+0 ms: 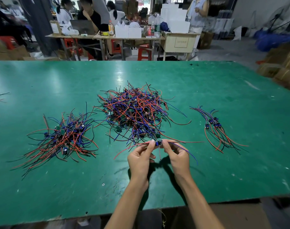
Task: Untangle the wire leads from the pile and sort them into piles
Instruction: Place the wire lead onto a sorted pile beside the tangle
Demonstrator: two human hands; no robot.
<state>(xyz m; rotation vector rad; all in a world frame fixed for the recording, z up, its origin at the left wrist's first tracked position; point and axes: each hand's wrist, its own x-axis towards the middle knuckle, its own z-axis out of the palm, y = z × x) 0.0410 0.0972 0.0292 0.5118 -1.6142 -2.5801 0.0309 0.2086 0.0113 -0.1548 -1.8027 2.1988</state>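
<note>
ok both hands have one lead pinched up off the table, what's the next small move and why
Probably lift the lead toward you until its trailing wires clear the big tangle. Both the left hand and right hand pinch it, but its red wires still run along the tangle's near edge.

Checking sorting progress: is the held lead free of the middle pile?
Seemingly free: the lead, pinched by both hands, hangs just before the middle pile; overlapping wires leave doubt.

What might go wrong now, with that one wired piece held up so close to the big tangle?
The held piece, pinched by the left hand and right hand, sits at the big pile's near edge; its leads may still snag there and drag others out. Its loose leads could also catch on the table.
</note>
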